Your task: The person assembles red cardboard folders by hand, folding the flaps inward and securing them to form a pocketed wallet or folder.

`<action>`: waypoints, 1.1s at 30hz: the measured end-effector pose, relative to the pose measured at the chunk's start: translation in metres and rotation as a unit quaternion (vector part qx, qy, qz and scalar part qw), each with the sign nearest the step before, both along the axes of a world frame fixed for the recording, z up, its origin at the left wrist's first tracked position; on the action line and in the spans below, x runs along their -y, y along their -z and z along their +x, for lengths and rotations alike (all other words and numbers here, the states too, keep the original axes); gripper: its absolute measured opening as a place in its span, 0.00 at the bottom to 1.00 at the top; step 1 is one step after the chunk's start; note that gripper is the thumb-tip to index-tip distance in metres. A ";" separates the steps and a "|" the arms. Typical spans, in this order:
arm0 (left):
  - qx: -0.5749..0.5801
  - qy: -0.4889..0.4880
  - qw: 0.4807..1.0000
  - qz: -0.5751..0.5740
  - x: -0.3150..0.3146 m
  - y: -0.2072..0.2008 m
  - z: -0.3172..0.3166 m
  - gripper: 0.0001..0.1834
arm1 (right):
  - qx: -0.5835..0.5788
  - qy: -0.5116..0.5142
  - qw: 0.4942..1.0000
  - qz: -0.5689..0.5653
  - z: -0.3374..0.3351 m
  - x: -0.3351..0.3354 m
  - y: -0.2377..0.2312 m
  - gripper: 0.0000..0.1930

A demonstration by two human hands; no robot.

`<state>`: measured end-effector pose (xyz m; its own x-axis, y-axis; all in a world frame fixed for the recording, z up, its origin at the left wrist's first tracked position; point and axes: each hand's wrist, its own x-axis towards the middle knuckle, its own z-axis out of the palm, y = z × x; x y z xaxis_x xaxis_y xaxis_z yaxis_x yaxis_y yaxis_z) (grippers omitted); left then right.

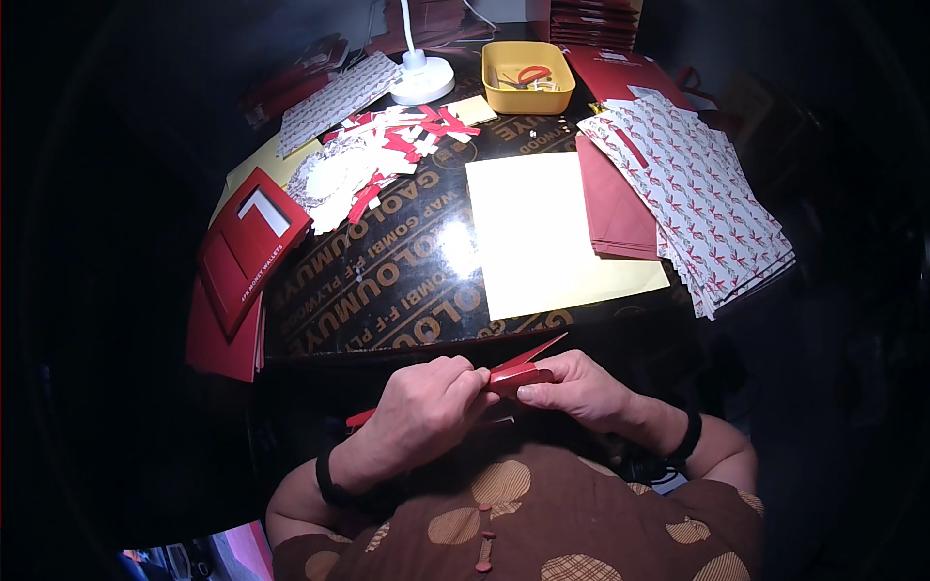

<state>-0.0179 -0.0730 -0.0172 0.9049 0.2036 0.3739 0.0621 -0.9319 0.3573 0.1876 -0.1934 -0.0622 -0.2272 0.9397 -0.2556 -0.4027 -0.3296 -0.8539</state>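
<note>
A red folded card piece [521, 377] is held between my two hands, just in front of the table's near edge. My left hand [434, 402] has its fingers curled round the left end of the card. My right hand [581, 389] pinches the other end, with the thumb along its lower side. One pointed flap of the card sticks up to the right. Behind my left wrist a strip of red [359, 418] shows; most of it is hidden by the hand and forearm.
On the dark printed table [387, 281] lie a pale yellow sheet [533, 242], red envelopes [620, 213] and patterned sheets [702, 198]. A windowed red box [232, 263] rests at left, near paper strips [417, 140]. Farther back stand a lamp base [422, 82] and a yellow bin [528, 99] holding scissors [533, 75].
</note>
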 end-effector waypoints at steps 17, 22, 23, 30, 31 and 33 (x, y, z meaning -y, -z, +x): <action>0.011 -0.009 0.999 -0.053 -0.007 0.007 0.008 0.09 | 0.625 0.206 0.663 0.357 0.005 0.005 -0.026 0.12; -0.001 0.008 0.999 -0.037 -0.005 0.008 0.010 0.09 | 0.659 0.152 0.592 0.439 0.003 -0.013 -0.034 0.12; -0.004 0.010 0.999 -0.034 -0.005 0.007 0.009 0.09 | 0.652 0.103 0.601 0.450 0.006 -0.014 -0.027 0.12; -0.136 -0.047 0.983 -0.114 -0.020 -0.010 -0.041 0.29 | 0.628 0.084 0.613 0.471 0.020 -0.018 -0.014 0.09; -0.126 -0.047 0.981 -0.138 -0.026 -0.012 -0.050 0.29 | 0.627 0.085 0.616 0.468 0.022 -0.018 -0.013 0.08; -0.092 -0.053 0.970 -0.217 -0.035 -0.012 -0.071 0.25 | 0.622 0.084 0.622 0.468 0.025 -0.017 -0.011 0.08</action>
